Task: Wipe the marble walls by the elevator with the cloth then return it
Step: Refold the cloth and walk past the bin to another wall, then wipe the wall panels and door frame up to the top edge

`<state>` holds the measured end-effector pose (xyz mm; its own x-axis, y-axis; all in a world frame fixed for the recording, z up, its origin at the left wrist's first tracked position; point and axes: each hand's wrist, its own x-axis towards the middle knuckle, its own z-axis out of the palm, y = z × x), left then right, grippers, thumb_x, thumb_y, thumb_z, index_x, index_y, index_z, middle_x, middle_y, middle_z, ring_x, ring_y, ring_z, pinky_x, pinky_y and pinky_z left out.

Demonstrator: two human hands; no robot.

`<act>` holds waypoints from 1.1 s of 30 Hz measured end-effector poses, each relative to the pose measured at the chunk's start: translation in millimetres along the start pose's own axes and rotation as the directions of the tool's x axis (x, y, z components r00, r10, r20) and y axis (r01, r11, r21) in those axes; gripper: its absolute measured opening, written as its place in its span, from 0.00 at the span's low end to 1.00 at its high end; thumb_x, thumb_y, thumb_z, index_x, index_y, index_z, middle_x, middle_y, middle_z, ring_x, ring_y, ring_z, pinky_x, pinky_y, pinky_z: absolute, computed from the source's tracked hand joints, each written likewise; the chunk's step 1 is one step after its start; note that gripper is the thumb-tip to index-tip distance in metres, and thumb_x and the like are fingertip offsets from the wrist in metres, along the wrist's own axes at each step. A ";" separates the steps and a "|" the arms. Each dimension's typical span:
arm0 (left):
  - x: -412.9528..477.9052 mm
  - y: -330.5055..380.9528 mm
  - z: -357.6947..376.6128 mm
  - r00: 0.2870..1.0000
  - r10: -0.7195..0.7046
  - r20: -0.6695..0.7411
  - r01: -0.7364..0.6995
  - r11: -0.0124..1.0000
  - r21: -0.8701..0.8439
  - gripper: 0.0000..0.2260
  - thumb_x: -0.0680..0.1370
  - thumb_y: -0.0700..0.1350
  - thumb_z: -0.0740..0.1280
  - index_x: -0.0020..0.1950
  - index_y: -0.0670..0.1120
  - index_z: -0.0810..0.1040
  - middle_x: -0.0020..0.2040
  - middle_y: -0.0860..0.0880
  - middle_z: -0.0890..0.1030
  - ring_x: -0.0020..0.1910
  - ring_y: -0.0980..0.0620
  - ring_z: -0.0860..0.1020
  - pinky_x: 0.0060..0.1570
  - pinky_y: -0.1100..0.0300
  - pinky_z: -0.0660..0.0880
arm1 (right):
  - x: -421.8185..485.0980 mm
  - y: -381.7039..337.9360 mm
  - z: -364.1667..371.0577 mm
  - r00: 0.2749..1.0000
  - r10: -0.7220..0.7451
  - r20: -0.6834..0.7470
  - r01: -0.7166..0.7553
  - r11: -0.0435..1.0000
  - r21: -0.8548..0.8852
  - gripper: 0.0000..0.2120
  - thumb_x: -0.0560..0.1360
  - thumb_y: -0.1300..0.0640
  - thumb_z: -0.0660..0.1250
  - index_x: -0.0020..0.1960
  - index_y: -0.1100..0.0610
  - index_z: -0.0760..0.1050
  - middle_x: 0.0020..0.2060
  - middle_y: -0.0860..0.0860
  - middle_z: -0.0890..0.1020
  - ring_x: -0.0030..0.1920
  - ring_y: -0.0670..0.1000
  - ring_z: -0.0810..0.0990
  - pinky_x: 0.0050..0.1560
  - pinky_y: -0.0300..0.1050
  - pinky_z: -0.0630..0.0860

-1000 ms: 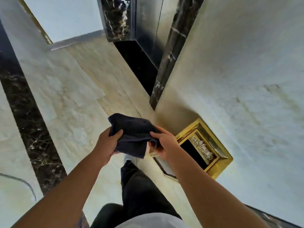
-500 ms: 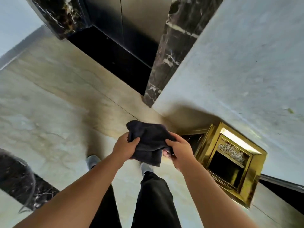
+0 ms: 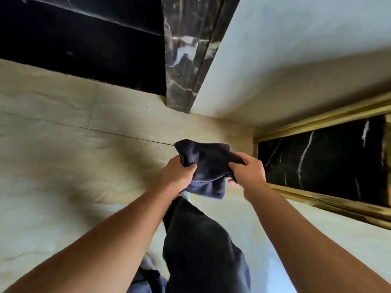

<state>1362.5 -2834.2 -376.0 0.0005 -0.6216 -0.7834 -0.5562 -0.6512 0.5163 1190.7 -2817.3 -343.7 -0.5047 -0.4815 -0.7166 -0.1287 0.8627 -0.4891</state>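
Cloth (image 3: 206,163): dark, crumpled, held in the air above the floor (image 3: 69,157), in front of the pale marble wall (image 3: 296,49). Left hand (image 3: 178,176): clenched on the cloth's left edge, thumb on top. Right hand (image 3: 248,171): gripping the cloth's right edge, thumb on top. Dark trouser leg (image 3: 201,246): directly below the cloth. Dark veined marble column (image 3: 184,53): beyond the cloth, touching the pale wall's left edge. Gold-framed black panel (image 3: 323,161): just right of the cloth, at the wall's foot.

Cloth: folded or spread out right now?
Folded: the dark cloth is doubled into layers, bunched between the left hand and right hand.
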 end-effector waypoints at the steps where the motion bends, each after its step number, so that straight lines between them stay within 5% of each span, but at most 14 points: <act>1: 34.4 -7.8 19.4 0.999 0.027 0.023 -0.027 1.000 -0.001 0.15 0.77 0.51 0.66 0.58 0.42 0.77 0.52 0.44 0.81 0.54 0.39 0.79 0.51 0.52 0.75 | 36.8 13.8 11.6 0.998 -0.010 -0.055 0.009 1.000 -0.026 0.15 0.74 0.64 0.68 0.57 0.51 0.82 0.45 0.56 0.84 0.35 0.55 0.83 0.34 0.46 0.82; 4: 124.3 -25.5 66.8 0.993 0.109 0.040 -0.108 0.994 -0.014 0.16 0.78 0.52 0.66 0.59 0.41 0.75 0.52 0.46 0.80 0.55 0.41 0.79 0.52 0.51 0.75 | 129.6 51.1 40.4 0.980 -0.070 -0.184 0.059 0.996 -0.066 0.17 0.74 0.62 0.66 0.60 0.48 0.81 0.45 0.56 0.84 0.37 0.56 0.84 0.41 0.52 0.84; 6: 181.6 -37.2 91.9 0.984 0.177 0.026 -0.176 0.984 -0.022 0.21 0.76 0.56 0.67 0.60 0.41 0.74 0.53 0.46 0.79 0.56 0.41 0.77 0.49 0.54 0.72 | 182.0 75.6 56.2 0.958 -0.169 -0.231 0.134 0.978 -0.160 0.19 0.75 0.60 0.65 0.64 0.46 0.78 0.51 0.56 0.84 0.49 0.59 0.83 0.53 0.54 0.81; 8: 226.6 -52.6 100.0 0.964 0.265 -0.014 -0.262 0.959 0.105 0.29 0.72 0.63 0.68 0.64 0.43 0.72 0.61 0.44 0.76 0.62 0.40 0.73 0.57 0.49 0.71 | 218.8 97.3 70.4 0.945 -0.242 -0.218 0.140 0.906 -0.399 0.25 0.76 0.56 0.63 0.73 0.44 0.68 0.64 0.59 0.78 0.64 0.62 0.75 0.65 0.55 0.73; 11: 277.0 -90.4 96.2 0.822 0.563 -0.087 -0.455 0.742 0.493 0.31 0.74 0.60 0.69 0.72 0.47 0.66 0.72 0.41 0.65 0.71 0.38 0.63 0.68 0.42 0.63 | 247.2 129.5 102.7 0.940 -0.294 -0.170 0.119 0.753 -0.647 0.34 0.78 0.49 0.62 0.79 0.44 0.50 0.76 0.59 0.59 0.74 0.64 0.57 0.72 0.61 0.58; 14: 299.8 -119.4 70.9 0.688 0.716 -0.120 -0.463 0.560 0.687 0.32 0.75 0.57 0.67 0.74 0.44 0.64 0.75 0.37 0.61 0.73 0.35 0.60 0.68 0.39 0.60 | 255.0 139.5 134.5 0.880 -0.475 -0.022 0.318 0.623 -0.714 0.35 0.79 0.44 0.59 0.79 0.42 0.44 0.80 0.53 0.49 0.78 0.60 0.49 0.76 0.60 0.51; 18: 305.4 -147.7 44.8 0.791 0.606 -0.087 -0.302 0.510 0.806 0.35 0.77 0.59 0.63 0.78 0.42 0.57 0.79 0.36 0.54 0.76 0.31 0.53 0.71 0.38 0.56 | 277.8 122.1 155.4 0.896 -0.444 0.004 0.338 0.675 -0.656 0.35 0.79 0.37 0.55 0.79 0.41 0.42 0.80 0.53 0.42 0.79 0.57 0.39 0.78 0.59 0.42; 21: 307.4 -155.5 34.4 0.828 0.552 -0.093 -0.238 0.498 0.834 0.37 0.78 0.61 0.60 0.80 0.45 0.51 0.80 0.37 0.47 0.78 0.33 0.48 0.74 0.39 0.52 | 306.6 110.9 178.4 0.919 -0.372 -0.129 0.210 0.740 -0.639 0.36 0.77 0.32 0.51 0.79 0.39 0.40 0.80 0.55 0.40 0.79 0.61 0.37 0.76 0.65 0.40; 23: 307.8 -159.6 27.3 0.857 0.501 -0.121 -0.187 0.522 0.832 0.37 0.78 0.62 0.58 0.80 0.47 0.48 0.81 0.38 0.45 0.79 0.34 0.47 0.75 0.40 0.52 | 311.4 100.1 207.1 0.911 -0.339 -0.234 0.127 0.771 -0.623 0.37 0.75 0.30 0.51 0.78 0.36 0.39 0.79 0.58 0.38 0.78 0.65 0.36 0.74 0.69 0.38; 25: 308.4 -161.6 24.8 0.873 0.461 -0.155 -0.157 0.569 0.807 0.36 0.79 0.61 0.58 0.81 0.48 0.48 0.81 0.38 0.46 0.79 0.35 0.47 0.74 0.40 0.53 | 295.2 83.5 245.1 0.907 -0.378 -0.188 0.195 0.770 -0.608 0.36 0.74 0.28 0.51 0.77 0.34 0.41 0.79 0.61 0.37 0.76 0.69 0.35 0.72 0.72 0.36; 29: 313.0 -156.1 23.3 0.853 0.482 -0.199 -0.160 0.605 0.780 0.33 0.79 0.54 0.62 0.79 0.41 0.54 0.80 0.37 0.53 0.78 0.34 0.52 0.72 0.37 0.58 | 267.9 72.7 299.1 0.805 -0.587 0.089 0.472 0.543 -0.694 0.29 0.78 0.32 0.49 0.76 0.33 0.45 0.79 0.60 0.36 0.76 0.70 0.34 0.71 0.73 0.34; 33: 316.1 -161.9 18.3 0.818 0.550 -0.167 -0.182 0.523 0.832 0.35 0.78 0.59 0.61 0.77 0.38 0.59 0.77 0.35 0.58 0.74 0.30 0.58 0.65 0.33 0.62 | 306.6 106.1 230.4 0.676 -0.700 0.229 0.579 0.313 -0.753 0.24 0.80 0.36 0.45 0.76 0.31 0.49 0.81 0.52 0.41 0.79 0.64 0.39 0.74 0.70 0.41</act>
<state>1437.4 -2917.3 -713.6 -0.1667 -0.9397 -0.2987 -0.9830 0.1347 0.1246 1219.0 -2909.0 -729.9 -0.0561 -0.9651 -0.2558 -0.9752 0.1079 -0.1934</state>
